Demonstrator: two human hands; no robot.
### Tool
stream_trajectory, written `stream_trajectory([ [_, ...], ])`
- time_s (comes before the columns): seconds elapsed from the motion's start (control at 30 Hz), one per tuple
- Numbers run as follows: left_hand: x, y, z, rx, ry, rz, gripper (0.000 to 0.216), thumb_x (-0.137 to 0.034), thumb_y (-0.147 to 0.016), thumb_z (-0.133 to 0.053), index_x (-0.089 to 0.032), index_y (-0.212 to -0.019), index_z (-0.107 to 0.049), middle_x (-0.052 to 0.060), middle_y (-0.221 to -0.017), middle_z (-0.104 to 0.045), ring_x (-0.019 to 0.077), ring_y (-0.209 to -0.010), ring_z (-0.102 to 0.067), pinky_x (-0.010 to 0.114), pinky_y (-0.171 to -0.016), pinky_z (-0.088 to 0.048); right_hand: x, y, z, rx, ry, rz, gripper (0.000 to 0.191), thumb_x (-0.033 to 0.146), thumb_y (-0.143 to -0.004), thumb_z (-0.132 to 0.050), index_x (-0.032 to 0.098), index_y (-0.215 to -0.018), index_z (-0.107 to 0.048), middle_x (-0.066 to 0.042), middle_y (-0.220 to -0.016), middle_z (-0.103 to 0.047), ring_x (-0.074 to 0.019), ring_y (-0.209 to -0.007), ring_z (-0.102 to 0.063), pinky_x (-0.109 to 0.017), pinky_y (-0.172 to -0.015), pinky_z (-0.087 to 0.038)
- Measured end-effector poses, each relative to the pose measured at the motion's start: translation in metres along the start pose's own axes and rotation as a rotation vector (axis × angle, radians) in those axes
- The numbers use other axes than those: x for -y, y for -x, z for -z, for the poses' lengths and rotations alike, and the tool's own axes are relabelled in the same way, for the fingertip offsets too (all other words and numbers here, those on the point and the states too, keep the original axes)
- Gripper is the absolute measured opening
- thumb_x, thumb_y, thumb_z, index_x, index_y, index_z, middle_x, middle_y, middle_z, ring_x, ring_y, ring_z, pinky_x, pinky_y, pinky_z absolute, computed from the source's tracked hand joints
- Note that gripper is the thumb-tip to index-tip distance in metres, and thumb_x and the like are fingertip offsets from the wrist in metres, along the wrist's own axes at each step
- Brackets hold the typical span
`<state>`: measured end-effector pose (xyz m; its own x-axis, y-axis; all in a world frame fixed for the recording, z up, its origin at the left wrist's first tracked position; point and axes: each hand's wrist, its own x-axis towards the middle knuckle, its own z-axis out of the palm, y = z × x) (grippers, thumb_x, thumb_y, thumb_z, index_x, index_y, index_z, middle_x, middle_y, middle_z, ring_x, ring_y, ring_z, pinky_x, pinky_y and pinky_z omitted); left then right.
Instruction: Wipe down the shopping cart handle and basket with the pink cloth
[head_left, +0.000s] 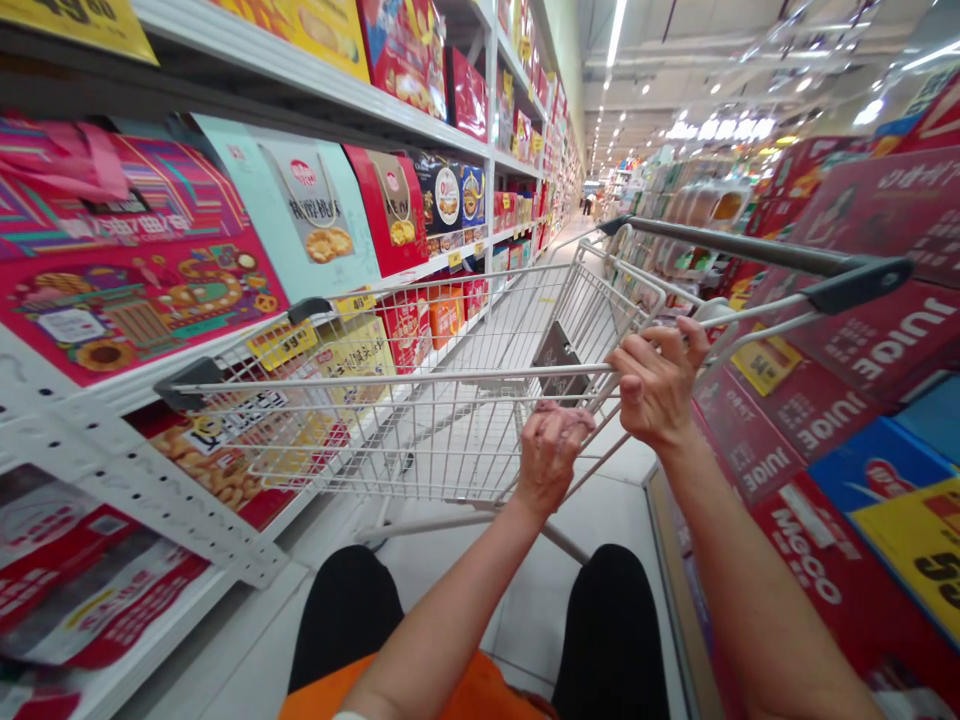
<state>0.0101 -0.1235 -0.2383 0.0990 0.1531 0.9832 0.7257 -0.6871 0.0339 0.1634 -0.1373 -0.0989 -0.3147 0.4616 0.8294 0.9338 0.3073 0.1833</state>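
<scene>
My right hand (660, 385) is clamped on the thin round top rail of the wire cart (420, 420); my left hand (551, 450), just below it, is balled in a tight fist on the rear mesh. The cart, a silvery grid of slim steel rods, fills the centre of the frame, its dark matte tubular handle (750, 245) at upper right. Glossy flat gift boxes (135, 290) line the white perforated shelf (97, 430) on the left, and red juice cartons (862, 340) stack on the right, above smooth pale floor tiles (540, 600)
</scene>
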Motion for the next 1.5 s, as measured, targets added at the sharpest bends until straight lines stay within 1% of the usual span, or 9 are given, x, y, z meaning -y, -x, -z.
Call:
stream_trajectory([
  [0.1,0.011,0.029,0.012,0.038,0.018,0.023,0.039,-0.005,-0.092,-0.057,-0.03,-0.121,-0.064,0.006,-0.115,-0.062,0.0203,-0.114,-0.057,0.037,-0.097,-0.054,0.0,-0.001,0.0,-0.002,0.016,-0.005,0.065,0.045,-0.102,-0.008,0.027,-0.079,-0.066,-0.006,-0.085,-0.062,-0.0268,-0.108,-0.049,-0.054,-0.114,-0.018],
  [0.17,0.013,0.028,0.021,0.042,0.021,0.025,0.039,-0.005,-0.093,-0.057,-0.03,-0.121,-0.065,0.007,-0.117,-0.062,0.0202,-0.115,-0.057,0.037,-0.097,-0.054,0.001,-0.002,0.0,-0.021,0.022,0.0,0.067,0.046,-0.102,-0.006,0.027,-0.077,-0.065,-0.005,-0.083,-0.062,-0.0261,-0.106,-0.05,-0.053,-0.114,-0.018],
  [0.43,0.007,-0.036,0.018,-0.115,0.023,0.033,0.034,-0.013,-0.09,-0.07,-0.032,-0.118,-0.069,0.006,-0.119,-0.061,0.025,-0.128,-0.048,0.044,-0.109,-0.043,0.006,-0.001,0.001,-0.1,0.055,0.026,0.072,0.05,-0.103,-0.001,0.027,-0.071,-0.061,-0.003,-0.077,-0.061,-0.0222,-0.1,-0.05,-0.047,-0.116,-0.018],
  [0.73,0.014,0.034,0.039,-0.043,-0.113,0.095,0.024,-0.011,-0.09,-0.067,-0.025,-0.11,-0.071,0.009,-0.117,-0.057,0.0237,-0.117,-0.053,0.037,-0.094,-0.053,0.008,0.003,-0.007,-0.129,0.087,0.0,0.046,0.04,-0.104,-0.029,0.025,-0.077,-0.064,-0.003,-0.083,-0.065,-0.0231,-0.111,-0.05,-0.051,-0.116,-0.019],
  [0.83,0.012,0.012,0.046,-0.115,-0.094,0.153,0.027,-0.01,-0.092,-0.064,-0.026,-0.113,-0.07,0.009,-0.12,-0.054,0.0234,-0.12,-0.051,0.037,-0.097,-0.051,0.023,0.021,-0.024,-0.232,0.095,0.034,0.022,0.036,-0.097,-0.051,0.027,-0.1,-0.071,-0.006,-0.106,-0.07,-0.0252,-0.118,-0.05,-0.049,-0.112,-0.024],
  [1.0,0.017,-0.023,0.038,-0.164,-0.138,0.159,0.026,-0.015,-0.094,-0.064,-0.031,-0.113,-0.07,0.007,-0.121,-0.053,0.0228,-0.121,-0.049,0.04,-0.103,-0.047,0.058,0.058,-0.048,-0.176,0.046,-0.031,0.026,0.032,-0.091,-0.058,0.03,-0.113,-0.072,-0.008,-0.118,-0.07,-0.0277,-0.115,-0.054,-0.05,-0.107,-0.029],
  [1.17,0.029,0.028,0.034,-0.028,-0.142,0.208,0.023,-0.015,-0.094,-0.064,-0.03,-0.11,-0.072,0.008,-0.117,-0.056,0.0234,-0.123,-0.048,0.041,-0.104,-0.049,0.074,0.064,-0.047,-0.085,-0.015,-0.149,0.039,0.03,-0.094,-0.051,0.028,-0.13,-0.065,-0.008,-0.126,-0.07,-0.0315,-0.126,-0.05,-0.059,-0.112,-0.02],
  [1.3,0.029,0.057,0.042,0.028,-0.106,0.24,0.028,-0.013,-0.093,-0.064,-0.031,-0.114,-0.07,0.008,-0.118,-0.053,0.0226,-0.124,-0.05,0.04,-0.103,-0.051,0.07,0.061,-0.049,-0.065,-0.032,-0.157,0.038,0.032,-0.095,-0.047,0.025,-0.128,-0.066,-0.01,-0.123,-0.068,-0.0315,-0.127,-0.047,-0.06,-0.115,-0.021],
  [1.5,0.033,-0.003,0.044,-0.17,-0.151,0.161,0.036,-0.013,-0.094,-0.063,-0.033,-0.124,-0.063,0.006,-0.121,-0.046,0.0216,-0.117,-0.049,0.039,-0.101,-0.048,0.067,0.061,-0.067,-0.188,-0.011,-0.155,0.034,0.033,-0.095,-0.044,0.023,-0.116,-0.069,-0.008,-0.111,-0.066,-0.0266,-0.122,-0.047,-0.055,-0.118,-0.027],
])
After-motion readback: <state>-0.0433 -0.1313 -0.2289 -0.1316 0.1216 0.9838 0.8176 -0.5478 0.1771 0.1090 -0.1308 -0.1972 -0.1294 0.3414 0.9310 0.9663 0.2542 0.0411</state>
